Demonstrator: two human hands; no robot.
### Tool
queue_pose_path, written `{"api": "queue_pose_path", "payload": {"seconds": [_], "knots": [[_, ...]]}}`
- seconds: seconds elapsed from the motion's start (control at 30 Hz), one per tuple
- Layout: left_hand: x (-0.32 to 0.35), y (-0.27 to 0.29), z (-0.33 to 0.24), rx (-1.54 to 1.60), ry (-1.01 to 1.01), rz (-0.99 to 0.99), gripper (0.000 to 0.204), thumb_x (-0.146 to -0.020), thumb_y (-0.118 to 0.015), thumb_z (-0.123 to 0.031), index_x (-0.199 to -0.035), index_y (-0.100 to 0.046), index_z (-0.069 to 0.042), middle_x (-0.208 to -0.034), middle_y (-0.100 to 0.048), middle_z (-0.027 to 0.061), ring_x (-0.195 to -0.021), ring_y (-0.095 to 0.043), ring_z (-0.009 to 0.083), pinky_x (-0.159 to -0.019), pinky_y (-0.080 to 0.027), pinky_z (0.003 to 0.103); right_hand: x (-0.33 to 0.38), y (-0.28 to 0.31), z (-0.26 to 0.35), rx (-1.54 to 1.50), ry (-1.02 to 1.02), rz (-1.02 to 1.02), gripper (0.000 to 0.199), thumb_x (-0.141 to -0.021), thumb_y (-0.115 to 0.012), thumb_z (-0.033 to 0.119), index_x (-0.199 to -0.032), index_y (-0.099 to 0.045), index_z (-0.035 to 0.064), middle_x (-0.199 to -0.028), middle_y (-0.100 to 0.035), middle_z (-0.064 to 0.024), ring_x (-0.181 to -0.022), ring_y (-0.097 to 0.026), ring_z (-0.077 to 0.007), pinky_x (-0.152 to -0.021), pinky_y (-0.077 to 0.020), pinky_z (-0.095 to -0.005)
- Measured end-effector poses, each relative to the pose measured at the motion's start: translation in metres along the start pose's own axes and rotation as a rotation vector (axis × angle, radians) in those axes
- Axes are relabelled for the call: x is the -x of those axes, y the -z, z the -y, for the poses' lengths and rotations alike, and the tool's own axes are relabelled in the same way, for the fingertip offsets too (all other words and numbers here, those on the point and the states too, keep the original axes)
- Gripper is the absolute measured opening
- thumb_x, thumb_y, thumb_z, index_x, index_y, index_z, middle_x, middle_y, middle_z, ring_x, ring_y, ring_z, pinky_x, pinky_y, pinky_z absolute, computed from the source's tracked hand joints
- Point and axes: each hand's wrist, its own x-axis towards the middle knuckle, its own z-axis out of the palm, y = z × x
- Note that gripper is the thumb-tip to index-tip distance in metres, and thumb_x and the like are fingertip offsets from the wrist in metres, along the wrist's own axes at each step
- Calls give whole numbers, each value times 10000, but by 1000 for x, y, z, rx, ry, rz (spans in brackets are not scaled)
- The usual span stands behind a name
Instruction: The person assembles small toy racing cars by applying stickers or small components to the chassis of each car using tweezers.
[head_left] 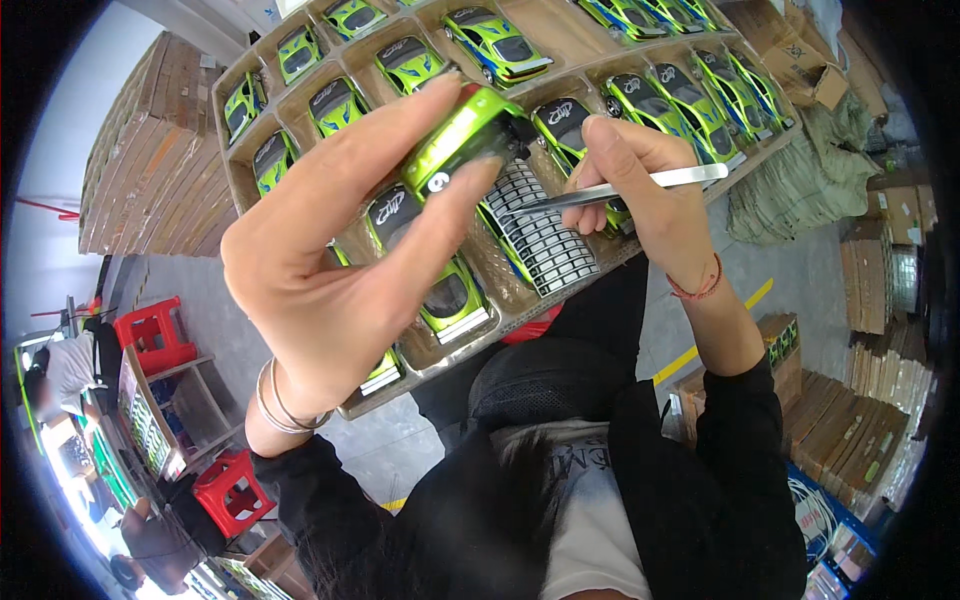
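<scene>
We've got the green toy car pinched in our left hand above the cardboard tray, right hand squeezing the tweezers at the sticker sheet, so probably best to lift one sticker slowly.

A brown cardboard tray divided into compartments lies across the upper middle, with green toy cars in its cells. On it, near its front edge, rests a sticker sheet with rows of small black-and-white labels. To the left stands a stack of flat brown cardboard sheets. At the upper right sit open brown cartons. Down the right edge are piles of flattened brown boxes, and lower right a box with green print beside further stacked packs.
</scene>
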Motion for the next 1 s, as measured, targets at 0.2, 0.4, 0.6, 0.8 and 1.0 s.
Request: {"api": "queue_pose_path", "payload": {"seconds": [0.2, 0.4, 0.6, 0.8, 1.0], "knots": [[4, -4, 2, -11, -30, 4, 431, -782, -787, -17, -1191, -656, 14, -1135, -693, 118, -1007, -658, 148, -868, -520, 261, -2, -7, -2, 47, -19, -20, 398, -966, -596, 324, -689, -595, 38, -610, -636, -55, -491, -584, -71, -444, -418, -183], [3, -3, 4, -29, -69, -20, 388, -788, -760, 17, -1165, -666, 27, -1115, -700, 130, -995, -664, 156, -877, -515, 267, -2, -6, -2, 102, -21, -16, 378, -970, -585, 284, -685, -597, 35, -608, -642, -50, -487, -576, -64, -445, -414, -186], [0, -4, 7, -81, -216, 8, 355, -776, -758, 26, -1121, -676, 51, -1080, -708, 150, -984, -672, 183, -877, -518, 291, -2, -3, -4, 104, -12, 12, 364, -984, -560, 259, -704, -598, 29, -607, -641, -51, -490, -571, -66, -450, -416, -194], [3, -4, 4, -30, -153, 15, 453, -768, -764, 41, -1196, -620, 69, -1141, -684, 156, -1032, -664, 203, -890, -536, 316, -1, 4, -4, -224, 185, 88, 356, -1028, -469, 255, -818, -569, -15, -664, -632, -145, -528, -589, -133, -461, -442, -222], [3, 0, -8, -92, -128, 101, 453, -738, -795, 14, -1164, -646, 56, -1077, -704, 140, -958, -684, 182, -854, -542, 297, -10, 2, 32, -343, 518, 168, 347, -1071, -249, 292, -848, -431, 98, -604, -472, -68, -511, -462, -138, -786, -537, -402]]}}
